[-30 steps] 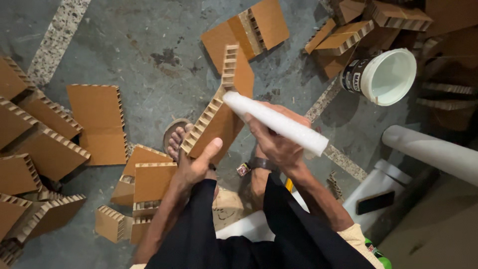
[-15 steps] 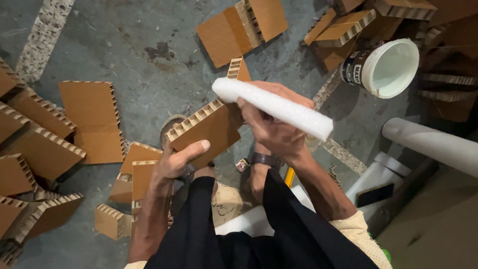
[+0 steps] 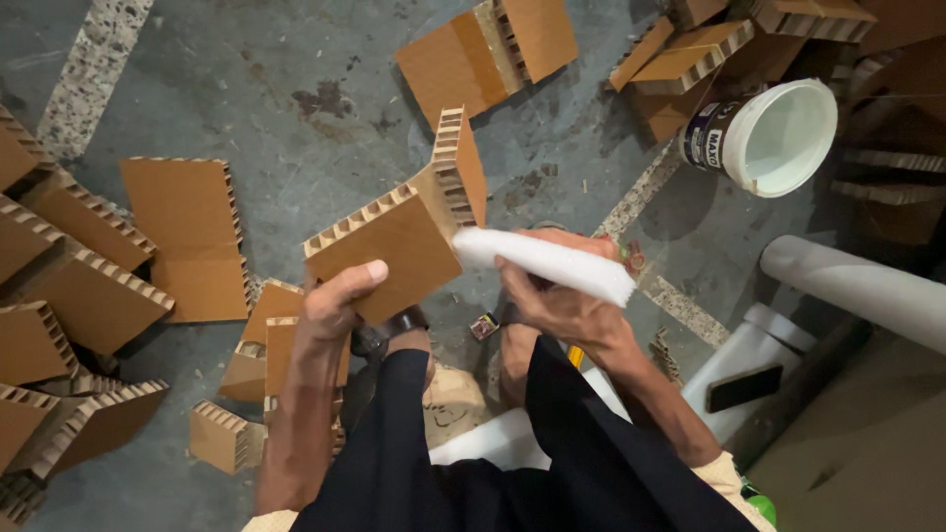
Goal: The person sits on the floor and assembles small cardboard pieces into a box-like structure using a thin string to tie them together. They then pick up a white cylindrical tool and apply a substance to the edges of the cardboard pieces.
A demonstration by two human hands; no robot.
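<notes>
Your left hand [image 3: 330,305] grips the honeycomb cardboard corner piece [image 3: 394,236]; your right hand [image 3: 562,305] clamps a white foam strip [image 3: 547,264] against its edge

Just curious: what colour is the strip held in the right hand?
White, a foam-like strip in the right hand, seen in the head view.

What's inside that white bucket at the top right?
The white bucket lies tipped on the floor with its mouth facing the camera. Only its pale inner wall shows; nothing visible sits inside. Its far side against the floor and the cardboard pieces behind it is hidden.
</notes>
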